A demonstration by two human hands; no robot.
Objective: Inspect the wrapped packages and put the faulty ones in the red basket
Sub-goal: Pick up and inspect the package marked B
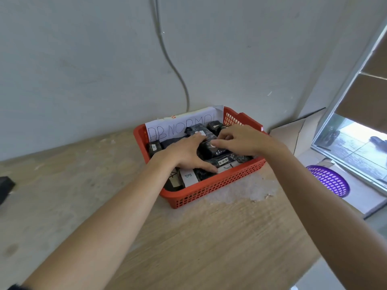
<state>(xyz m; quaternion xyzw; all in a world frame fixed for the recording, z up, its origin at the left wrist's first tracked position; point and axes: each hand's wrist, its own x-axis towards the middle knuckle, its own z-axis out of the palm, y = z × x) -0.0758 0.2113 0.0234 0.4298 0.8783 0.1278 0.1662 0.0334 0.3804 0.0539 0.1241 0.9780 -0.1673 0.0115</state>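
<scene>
- Left grip point(186, 151) lies flat, fingers spread, pressing wrapped packages point(203, 174) in red basket point(209, 191).
- Right grip point(240, 141) curls round black package point(211, 151).
- Far sign point(167, 130) reads "ABNORMAL"; near labels point(189, 176) "A", "B".

packages point(212, 152) in basket point(209, 191), basket on table point(188, 237), wall point(83, 59) behind

red lattice basket point(211, 190), black speckled packages point(211, 150) with white labels point(189, 176), purple perforated basket point(330, 181), pale wood-grain table point(188, 237).

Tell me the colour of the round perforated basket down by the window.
The round basket is purple, clearest in the head view.
</scene>
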